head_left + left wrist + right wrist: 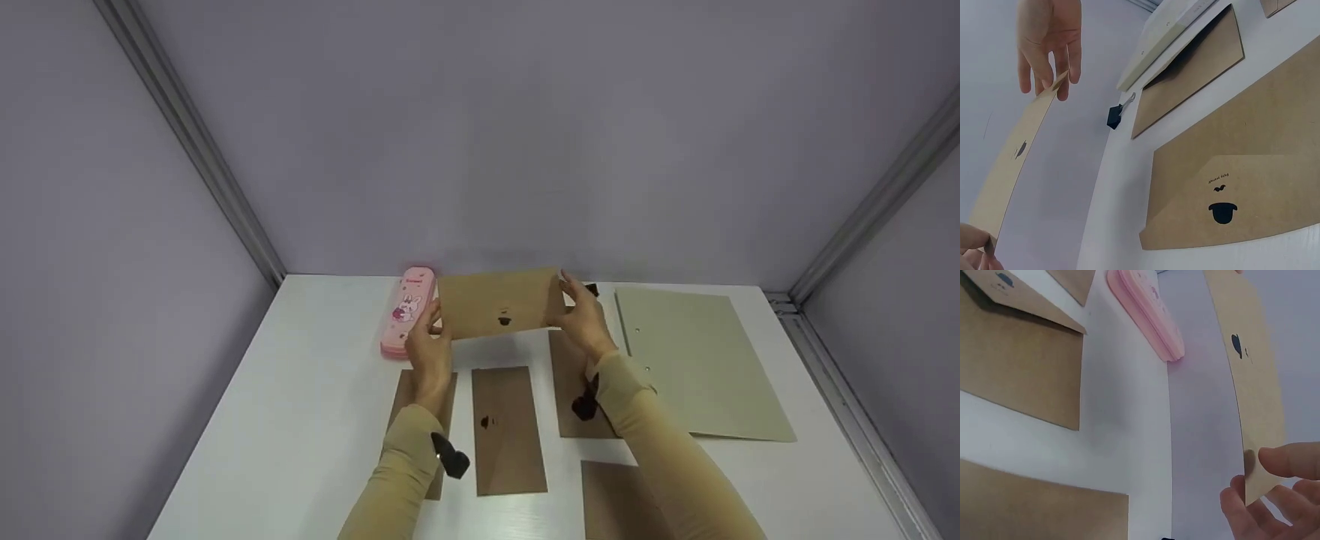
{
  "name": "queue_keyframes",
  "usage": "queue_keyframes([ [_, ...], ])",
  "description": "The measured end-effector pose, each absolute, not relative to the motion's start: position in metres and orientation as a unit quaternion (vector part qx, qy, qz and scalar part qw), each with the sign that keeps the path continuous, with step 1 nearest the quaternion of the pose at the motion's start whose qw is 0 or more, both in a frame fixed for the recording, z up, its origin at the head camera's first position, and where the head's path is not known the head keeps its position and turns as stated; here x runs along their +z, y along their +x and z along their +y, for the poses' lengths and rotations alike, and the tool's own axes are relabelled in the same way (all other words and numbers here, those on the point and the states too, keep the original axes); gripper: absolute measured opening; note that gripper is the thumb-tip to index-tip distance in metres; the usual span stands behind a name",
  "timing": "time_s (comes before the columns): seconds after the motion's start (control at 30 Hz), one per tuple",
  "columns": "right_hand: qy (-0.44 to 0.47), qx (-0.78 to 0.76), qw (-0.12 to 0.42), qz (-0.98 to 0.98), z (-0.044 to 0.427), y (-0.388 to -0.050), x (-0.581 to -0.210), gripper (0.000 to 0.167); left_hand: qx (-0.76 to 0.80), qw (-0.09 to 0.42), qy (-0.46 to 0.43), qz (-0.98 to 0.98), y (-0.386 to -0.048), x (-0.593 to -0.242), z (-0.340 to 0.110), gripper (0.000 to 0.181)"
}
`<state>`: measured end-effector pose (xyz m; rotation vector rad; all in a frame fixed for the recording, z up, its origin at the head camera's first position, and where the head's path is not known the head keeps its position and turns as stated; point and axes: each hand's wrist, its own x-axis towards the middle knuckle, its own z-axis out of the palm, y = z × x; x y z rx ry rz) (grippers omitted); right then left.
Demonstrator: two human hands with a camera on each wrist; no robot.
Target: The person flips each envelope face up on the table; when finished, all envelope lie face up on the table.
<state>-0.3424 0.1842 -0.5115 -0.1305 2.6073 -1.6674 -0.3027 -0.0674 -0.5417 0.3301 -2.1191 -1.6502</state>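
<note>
A brown kraft-paper envelope (480,304), printed with a small black hat and moustache, is held up above the far part of the table. My left hand (431,356) pinches its left end, and my right hand (585,319) grips the right end between thumb and fingers. In the right wrist view the thumb (1292,461) lies on the envelope's face with fingers behind it. Below, several similar envelopes lie on the table: a middle one (510,450) showing the same print, one partly under my left arm (401,390), and two on the right (566,375), partly covered by my right arm.
A pink pencil case (409,311) with a rabbit picture lies just left of my left hand. At the right is a pale green folder (697,360). A black binder clip (1114,116) sits near the table's back edge. Grey walls enclose the white table (300,375).
</note>
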Motion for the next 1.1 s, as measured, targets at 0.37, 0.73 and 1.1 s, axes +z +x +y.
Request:
queue_keyframes([
  [0.37, -0.09, -0.403, -0.025, 0.911, 0.179, -0.339, -0.526, 0.077, -0.499, 0.221, 0.074, -0.835, -0.303, -0.554, -0.068, 0.05],
  [0.73, -0.143, -0.382, -0.134, 0.903, 0.175, -0.344, -0.543, 0.025, -0.431, 0.203, 0.022, -0.879, -0.295, -0.565, -0.071, 0.039],
  [1.1, -0.135, -0.407, -0.062, 0.901, 0.164, -0.336, -0.582, 0.058, -0.442, 0.102, 0.043, -0.89, -0.285, -0.585, -0.067, 0.055],
])
